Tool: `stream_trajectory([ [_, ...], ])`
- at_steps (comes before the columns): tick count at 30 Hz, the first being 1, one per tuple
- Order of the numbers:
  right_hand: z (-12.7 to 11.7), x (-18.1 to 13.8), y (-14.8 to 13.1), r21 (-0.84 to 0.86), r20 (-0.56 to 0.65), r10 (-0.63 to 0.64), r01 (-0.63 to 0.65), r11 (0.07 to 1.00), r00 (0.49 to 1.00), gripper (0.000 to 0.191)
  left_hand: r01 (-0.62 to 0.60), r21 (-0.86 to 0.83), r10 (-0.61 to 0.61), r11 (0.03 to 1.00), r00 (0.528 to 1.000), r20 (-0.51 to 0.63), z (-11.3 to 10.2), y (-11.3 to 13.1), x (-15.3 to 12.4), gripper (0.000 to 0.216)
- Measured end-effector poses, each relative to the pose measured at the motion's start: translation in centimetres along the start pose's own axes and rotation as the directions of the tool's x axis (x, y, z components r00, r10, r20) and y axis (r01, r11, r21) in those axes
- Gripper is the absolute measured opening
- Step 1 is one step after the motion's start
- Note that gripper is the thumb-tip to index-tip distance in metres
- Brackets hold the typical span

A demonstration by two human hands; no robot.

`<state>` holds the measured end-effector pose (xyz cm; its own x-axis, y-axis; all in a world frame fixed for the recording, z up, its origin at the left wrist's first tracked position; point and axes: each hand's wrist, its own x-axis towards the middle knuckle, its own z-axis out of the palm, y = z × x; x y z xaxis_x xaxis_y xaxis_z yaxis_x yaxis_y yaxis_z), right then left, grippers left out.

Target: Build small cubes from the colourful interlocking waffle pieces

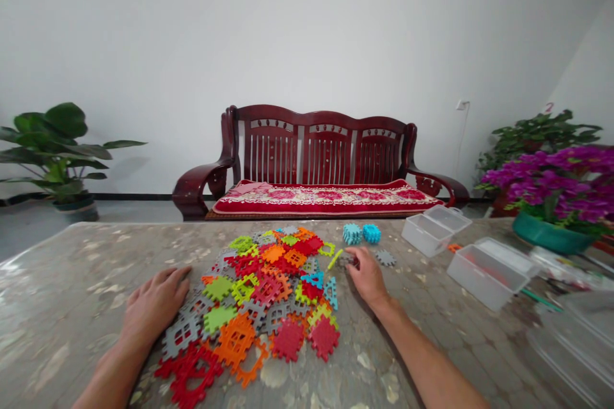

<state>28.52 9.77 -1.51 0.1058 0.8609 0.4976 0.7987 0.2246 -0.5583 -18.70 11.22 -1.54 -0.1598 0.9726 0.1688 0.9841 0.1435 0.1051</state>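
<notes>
A heap of flat interlocking plastic tiles point(261, 297) in red, orange, green, grey and blue lies on the marbled table point(71, 294). My left hand point(153, 307) rests flat at the heap's left edge, fingers stretched out over grey tiles. At the heap's right edge my right hand point(367, 278) has its fingers curled around a small grey tile point(346, 261). A yellow-green stick piece point(334, 259) lies just left of those fingers. Another grey tile point(385, 258) lies to the hand's right. Two stacked blue tile blocks point(361, 234) stand beyond it.
Two clear plastic boxes point(434, 229) point(489, 271) stand at the right, with more clear lids nearer the right edge. A teal pot of purple flowers point(556, 198) sits at the far right. Beyond the table stand a dark wooden bench point(316, 166) and a leafy plant point(62, 153).
</notes>
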Motion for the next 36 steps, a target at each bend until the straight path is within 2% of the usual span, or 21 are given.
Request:
stream_trajectory([
  [2,-0.6,-0.2,0.5,-0.081,-0.018,-0.032,0.03,0.996,0.999,0.042,0.001,0.003,-0.001,1.0,1.0,0.009,0.0,0.0,0.0,0.054],
  [4,-1.1,-0.4,1.0,-0.127,0.037,-0.066,0.07,0.989,0.997,0.045,0.004,0.005,-0.005,1.0,1.0,0.02,0.0,0.0,0.0,0.055],
  [7,-1.7,-0.7,1.2,-0.108,0.146,-0.092,0.108,0.988,0.985,0.053,0.011,0.006,-0.011,1.0,1.0,0.023,0.0,-0.1,0.0,0.054],
  [9,-1.9,-0.8,1.2,-0.1,0.166,-0.06,0.077,0.992,0.984,0.056,0.014,0.009,-0.014,1.0,1.0,0.009,0.0,-0.1,0.0,0.052],
  [13,-2.2,-0.6,1.0,-0.154,0.183,0.03,-0.002,0.988,0.983,0.05,0.016,0.012,-0.016,1.0,1.0,0.018,-0.1,-0.1,0.1,0.051],
  [20,-1.8,-0.7,0.3,-0.218,0.247,0.005,0.051,0.975,0.969,0.039,0.001,0.033,-0.002,0.999,1.0,0.02,-0.3,0.1,-0.1,0.053],
  [24,-1.8,-0.7,-0.1,-0.245,0.217,0.006,0.048,0.968,0.976,0.043,-0.01,0.027,0.01,1.0,1.0,0.024,0.0,-0.1,0.1,0.054],
  [28,-2.3,-0.4,0.6,-0.284,0.12,-0.079,0.11,0.952,0.99,0.046,0.004,0.02,-0.005,1.0,1.0,0.031,0.3,-0.5,0.3,0.055],
  [29,-2.6,-0.2,1.0,-0.301,0.076,-0.056,0.077,0.95,0.995,0.047,0.006,0.019,-0.006,1.0,1.0,0.031,0.4,-0.5,0.4,0.055],
  [31,-3.4,0.3,2.2,-0.323,-0.03,0.067,-0.074,0.944,0.997,0.049,0.01,0.018,-0.01,1.0,1.0,0.023,0.5,-0.6,0.4,0.055],
  [34,-4.7,0.9,4.5,-0.3,-0.149,0.293,-0.325,0.897,0.945,0.052,0.012,0.013,-0.012,1.0,1.0,0.018,0.7,-0.7,0.5,0.055],
  [36,-5.4,1.0,6.0,-0.28,-0.172,0.385,-0.42,0.863,0.907,0.054,0.005,0.007,-0.005,1.0,1.0,0.019,0.7,-0.8,0.5,0.055],
])
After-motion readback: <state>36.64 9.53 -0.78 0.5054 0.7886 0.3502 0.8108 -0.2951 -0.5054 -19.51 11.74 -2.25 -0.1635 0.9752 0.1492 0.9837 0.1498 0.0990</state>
